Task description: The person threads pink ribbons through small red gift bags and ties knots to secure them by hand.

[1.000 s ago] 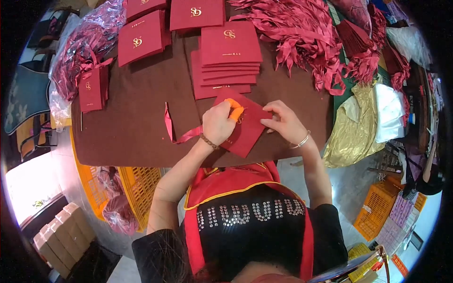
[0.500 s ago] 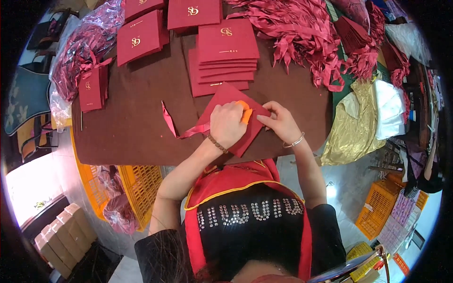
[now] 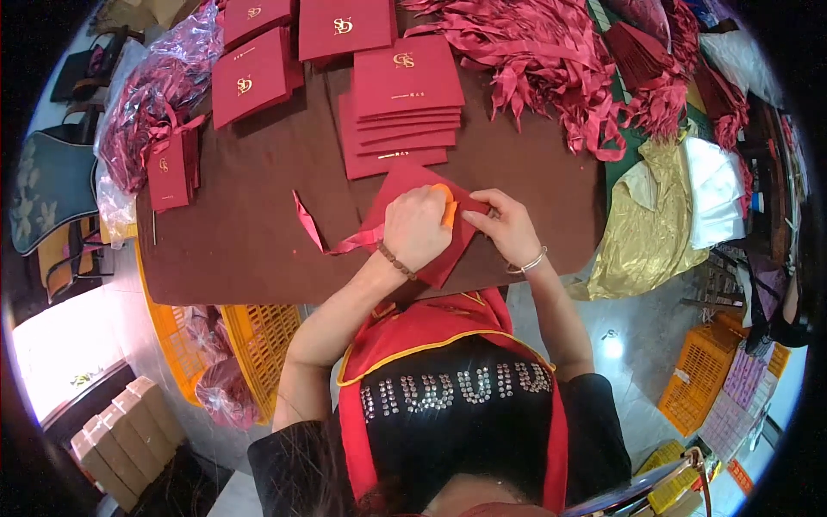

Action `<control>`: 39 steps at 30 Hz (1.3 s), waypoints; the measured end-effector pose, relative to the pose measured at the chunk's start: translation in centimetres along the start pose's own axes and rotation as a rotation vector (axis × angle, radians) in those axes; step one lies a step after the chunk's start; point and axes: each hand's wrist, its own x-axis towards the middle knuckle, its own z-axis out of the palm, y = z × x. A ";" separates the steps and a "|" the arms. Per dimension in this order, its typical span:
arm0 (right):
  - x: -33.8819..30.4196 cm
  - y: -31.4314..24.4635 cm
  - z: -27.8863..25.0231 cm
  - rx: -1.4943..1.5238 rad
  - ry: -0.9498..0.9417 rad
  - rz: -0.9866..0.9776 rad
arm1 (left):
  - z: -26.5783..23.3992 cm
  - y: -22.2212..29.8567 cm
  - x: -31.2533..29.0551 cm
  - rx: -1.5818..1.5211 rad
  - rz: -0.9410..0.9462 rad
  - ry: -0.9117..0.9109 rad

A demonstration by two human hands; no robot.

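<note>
A flat red paper piece (image 3: 398, 183), turned cornerwise like a folded bag, lies at the table's near edge. My left hand (image 3: 418, 226) is closed over it around an orange-handled tool (image 3: 448, 207), whose working end I cannot make out. From beneath that hand a pink-red ribbon (image 3: 307, 222) trails left across the cloth. My right hand (image 3: 506, 227) pinches the paper piece's right corner between thumb and fingers. Just beyond stands a stack of matching red pieces (image 3: 409, 82) with gold print.
More red stacks (image 3: 250, 82) stand at the far left, beside bagged ribbons (image 3: 159, 103). Loose ribbons (image 3: 551, 65) heap at the far right. Small red pieces (image 3: 172, 177) with ribbons lie left. Gold wrapping (image 3: 646, 233) hangs over the right edge; orange crates (image 3: 263, 336) stand below.
The view has shifted slightly. My right thumb and fingers have moved a little along the paper's corner; my left hand keeps its place on the orange-handled tool.
</note>
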 end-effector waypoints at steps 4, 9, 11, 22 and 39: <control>-0.1 0.1 0.0 -0.022 0.019 -0.068 | 0.4 0.3 -0.4 0.032 0.059 0.063; -0.7 -0.2 0.1 0.045 -0.020 -0.063 | 1.1 0.7 -1.2 0.085 0.109 0.123; -0.8 -0.5 -0.1 0.027 -0.020 -0.074 | 0.8 0.3 -1.4 0.128 0.179 0.150; -2.7 -2.7 -1.9 -0.035 -0.373 -0.228 | -5.2 0.7 -1.4 -0.100 0.100 -0.383; -6.0 -1.4 0.9 -0.099 -0.118 -0.241 | -3.0 -1.1 2.8 -0.138 -0.049 -1.081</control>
